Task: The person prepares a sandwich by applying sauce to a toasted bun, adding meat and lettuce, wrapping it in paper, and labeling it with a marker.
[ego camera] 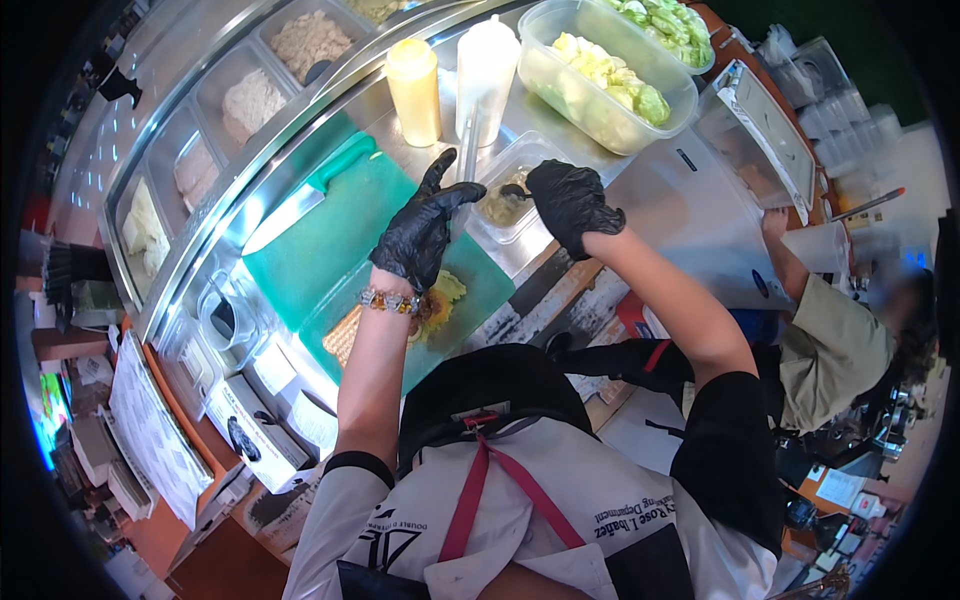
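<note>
My left hand (pixel 420 232), in a black glove, is over a green cutting board (pixel 322 255) with its fingers spread. A narrow metal utensil (pixel 469 150) passes behind one finger; whether I grip it is unclear. My gloved right hand (pixel 574 206) grips a dark spoon (pixel 514 192), its end in a clear plastic container (pixel 501 229) of chunky pale filling. Under my left wrist, lettuce and brown filling (pixel 439 307) lie on the board beside a toasted bread slice (pixel 343 337), partly hidden by my arm. A green-handled knife (pixel 300 202) rests farther up the board.
Yellow (pixel 414 90) and white (pixel 486 75) squeeze bottles stand beyond my hands. A tub of lettuce (pixel 607 82) is right of them. Food pans (pixel 247 109) line the far left. A glove box (pixel 255 435) sits lower left. A co-worker (pixel 832 345) stands at right.
</note>
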A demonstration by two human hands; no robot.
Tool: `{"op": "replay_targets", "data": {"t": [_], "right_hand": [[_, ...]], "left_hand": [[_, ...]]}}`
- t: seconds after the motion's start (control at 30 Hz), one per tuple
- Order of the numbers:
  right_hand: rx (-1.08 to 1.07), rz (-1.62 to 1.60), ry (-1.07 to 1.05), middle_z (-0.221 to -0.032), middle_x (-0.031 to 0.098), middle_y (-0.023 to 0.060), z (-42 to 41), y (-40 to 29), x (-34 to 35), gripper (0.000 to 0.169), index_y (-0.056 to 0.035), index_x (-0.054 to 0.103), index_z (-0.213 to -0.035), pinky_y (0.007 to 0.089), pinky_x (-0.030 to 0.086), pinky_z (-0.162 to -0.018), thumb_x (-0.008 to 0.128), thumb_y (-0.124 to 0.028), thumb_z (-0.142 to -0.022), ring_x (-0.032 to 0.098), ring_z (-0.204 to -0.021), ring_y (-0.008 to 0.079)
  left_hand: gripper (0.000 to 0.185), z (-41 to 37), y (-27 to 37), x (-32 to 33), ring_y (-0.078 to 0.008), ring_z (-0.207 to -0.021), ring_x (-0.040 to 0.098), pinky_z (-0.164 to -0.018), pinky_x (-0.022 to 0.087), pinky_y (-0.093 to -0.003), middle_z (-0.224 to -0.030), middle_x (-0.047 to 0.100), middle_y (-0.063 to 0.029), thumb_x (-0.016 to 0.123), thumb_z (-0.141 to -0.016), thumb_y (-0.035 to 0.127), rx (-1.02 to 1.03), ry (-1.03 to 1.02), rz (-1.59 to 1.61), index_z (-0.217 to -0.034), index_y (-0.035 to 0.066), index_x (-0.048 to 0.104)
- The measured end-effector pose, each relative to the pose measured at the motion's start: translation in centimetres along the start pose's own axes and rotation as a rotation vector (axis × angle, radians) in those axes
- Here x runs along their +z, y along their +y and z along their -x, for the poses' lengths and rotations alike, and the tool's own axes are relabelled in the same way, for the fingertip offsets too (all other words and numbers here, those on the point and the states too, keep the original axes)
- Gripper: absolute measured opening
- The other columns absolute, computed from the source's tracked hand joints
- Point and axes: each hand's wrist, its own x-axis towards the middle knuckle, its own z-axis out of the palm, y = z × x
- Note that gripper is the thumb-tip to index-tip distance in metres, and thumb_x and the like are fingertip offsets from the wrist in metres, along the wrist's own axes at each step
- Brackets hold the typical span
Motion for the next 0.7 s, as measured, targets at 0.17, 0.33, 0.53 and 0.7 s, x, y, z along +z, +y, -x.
{"op": "replay_targets", "data": {"t": [0.17, 0.33, 0.53, 0.7], "right_hand": [[0.011, -0.099, -0.148, -0.087, 0.065, 0.0157, 0.7, -1.0, -1.9, 0.022, -0.0160, 0.069, -0.098, 0.0409, 0.050, -0.068, 0.058, -0.019, -0.079, 0.064, -0.082, 0.0325], [-0.005, -0.100, -0.109, -0.084, 0.060, 0.0171, 0.7, -1.7, -0.7, 0.014, -0.0036, 0.061, -0.085, 0.0423, 0.049, -0.070, 0.053, -0.010, -0.075, 0.062, -0.083, 0.0333], [0.020, -0.082, 0.019, -0.080, 0.064, 0.0178, -0.2, -1.9, -0.2, 0.017, -0.0046, 0.067, -0.078, 0.0415, 0.050, -0.068, 0.057, -0.019, -0.077, 0.064, -0.078, 0.0326], [0.014, -0.047, 0.000, -0.077, 0.063, 0.0189, -0.5, -1.6, 2.0, 0.016, -0.0033, 0.066, -0.075, 0.0417, 0.049, -0.067, 0.059, -0.018, -0.074, 0.064, -0.076, 0.0337]], "left_hand": [[0.063, 0.1, 0.0, 0.4, -0.0136, -0.097, 0.048, -0.083, 0.033, -0.0314, -0.106, 0.060, 0.0022, 0.062, -0.082, 0.024, 0.004, 0.003, -0.004, -0.140, 0.018, 0.037], [0.064, -1.2, -1.7, -1.5, -0.0137, -0.101, 0.048, -0.084, 0.033, -0.0316, -0.111, 0.059, 0.0016, 0.062, -0.082, 0.023, 0.145, -0.109, -0.137, -0.140, 0.019, 0.037], [0.063, -0.5, -0.6, 0.2, -0.0132, -0.113, 0.045, -0.092, 0.029, -0.0434, -0.109, 0.059, 0.0027, 0.063, -0.081, 0.024, 0.115, -0.071, -0.058, -0.139, 0.024, 0.038], [0.061, -1.0, -0.3, 0.5, -0.0144, -0.123, 0.038, -0.098, 0.021, -0.0559, -0.114, 0.058, 0.0011, 0.060, -0.083, 0.025, 0.019, -0.035, -0.055, -0.139, 0.025, 0.037]]}}
